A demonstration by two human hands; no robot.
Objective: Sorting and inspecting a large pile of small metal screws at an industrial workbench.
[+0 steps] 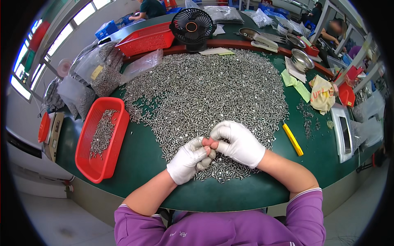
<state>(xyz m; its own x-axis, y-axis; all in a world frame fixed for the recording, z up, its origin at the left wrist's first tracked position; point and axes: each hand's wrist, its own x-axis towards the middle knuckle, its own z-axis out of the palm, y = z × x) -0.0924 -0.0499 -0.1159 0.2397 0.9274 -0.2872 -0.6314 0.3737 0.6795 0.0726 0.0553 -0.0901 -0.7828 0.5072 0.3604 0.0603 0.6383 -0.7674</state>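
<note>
Both hands wear white gloves with some bare fingertips and meet over the near part of a wide heap of small metal pins [213, 94]. The fingers of my left hand [189, 159] are curled, thumb pressed against the fingertips. My right hand [238, 143] pinches from the other side, its fingertips touching those of the left. Whatever lies between the fingertips is too small or hidden to make out. To the left, a red plastic basket [89, 156] holds a smaller pile of the same metal pins [103, 133].
A yellow-handled tool [292, 140] lies right of the heap. A black fan [192, 26] and a red perforated basket [148, 39] stand behind it. Filled plastic bags [102, 69] crowd the far left. Metal bowls [302, 60] and a crumpled cloth [322, 95] sit at the right. Other people work farther back.
</note>
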